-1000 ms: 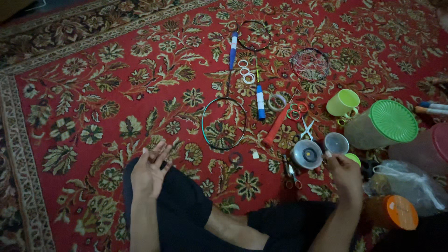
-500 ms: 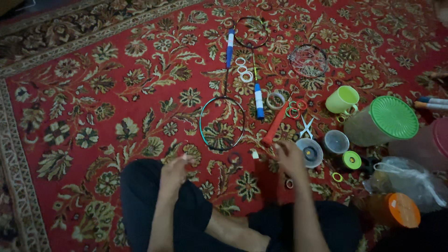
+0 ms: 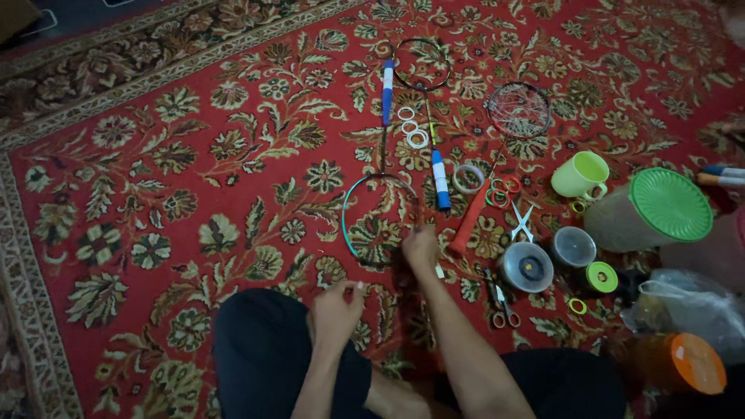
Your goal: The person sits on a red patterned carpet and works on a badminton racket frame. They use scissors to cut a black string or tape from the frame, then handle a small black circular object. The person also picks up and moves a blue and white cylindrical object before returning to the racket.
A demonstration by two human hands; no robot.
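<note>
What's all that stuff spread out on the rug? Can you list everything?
rackets: three, dark frames, blue or red grips, carpet centre
white rings: three, between the racket shafts
tape roll: one, pale, beside the blue grip
mug: one, light green, right
lidded jar: one, green lid, right
scissors: one pair, silver; another pair nearer the knee
round spool: one, grey
orange-lidded jar: one, lower right
carpet: one, red, floral
left hand: over the knee
right hand: at the nearest racket's rim

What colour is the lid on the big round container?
Green, on the big round container's lid, clearest in the head view.
</note>
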